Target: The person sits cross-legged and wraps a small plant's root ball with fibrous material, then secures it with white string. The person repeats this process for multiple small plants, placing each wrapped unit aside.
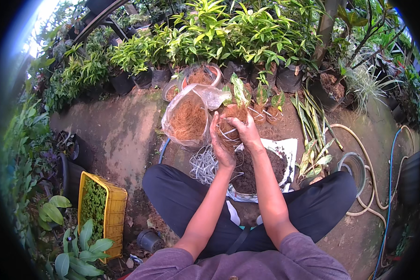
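Note:
Both hands hold up a ball of brown coir fibre (232, 131) wound with white plastic string. My left hand (223, 150) cups its left and lower side. My right hand (246, 131) grips it from the right, with the thumb across the front. A variegated leaf (238, 87) shows just above the ball; whether it grows from it I cannot tell. A clear plastic bag (166, 122) of loose coir fibre (187, 120) stands to the left. Below lie a tangle of white string (203, 166) and a white sack (289, 148) bearing dark soil (262, 171).
Several wrapped plants (273, 112) stand beyond my right hand. Cut snake plant leaves (309, 122), a grey pot (353, 171) and a coiled hose (372, 175) lie right. A yellow crate (115, 210) of small green plants stands left. Potted shrubs (210, 38) line the back.

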A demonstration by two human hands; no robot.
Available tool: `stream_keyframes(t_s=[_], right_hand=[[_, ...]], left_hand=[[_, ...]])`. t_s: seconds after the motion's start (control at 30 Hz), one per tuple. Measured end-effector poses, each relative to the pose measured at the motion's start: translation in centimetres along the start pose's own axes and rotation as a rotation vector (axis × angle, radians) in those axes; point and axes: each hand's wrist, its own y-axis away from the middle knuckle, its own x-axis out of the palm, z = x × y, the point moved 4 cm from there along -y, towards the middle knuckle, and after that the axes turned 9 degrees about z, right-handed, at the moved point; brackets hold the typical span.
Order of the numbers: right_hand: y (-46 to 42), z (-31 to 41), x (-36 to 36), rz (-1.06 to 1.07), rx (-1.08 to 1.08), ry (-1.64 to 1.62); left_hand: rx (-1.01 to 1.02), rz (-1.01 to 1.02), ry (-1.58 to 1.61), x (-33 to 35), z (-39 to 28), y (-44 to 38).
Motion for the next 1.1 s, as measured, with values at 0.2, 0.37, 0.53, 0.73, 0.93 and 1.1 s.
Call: stream_keyframes(t_s=[0.2,0.37,0.53,0.73,0.93,1.1], right_hand=[[0.6,0.3,-1.3,0.110,-0.031,-0.181],[0.1,-0.9,-2.9,0.088,-0.074,-0.131],[0.0,-1.2,-2.7,0.086,-0.061,-0.164],[0.6,0.0,-1.2,-0.042,0.065,-0.012],[0.2,-0.4,-0.7,-0.058,0.079,0.055],[0.1,-0.8,-0.7,-0.075,-0.002,0.331]], left_hand=[[0.035,0.096,-0.286,1.4,-0.7,0.3],[-0.070,0.081,-0.105,1.1,0.1,0.4],[-0.143,0.060,-0.057,0.9,-0.2,0.2],[-0.010,-0.017,-0.577,0.5,-1.4,-0.1],[0.229,0.136,-0.854,0.8,-2.0,0.6],[0.336,0.045,-0.882,1.3,-1.3,0.9]])
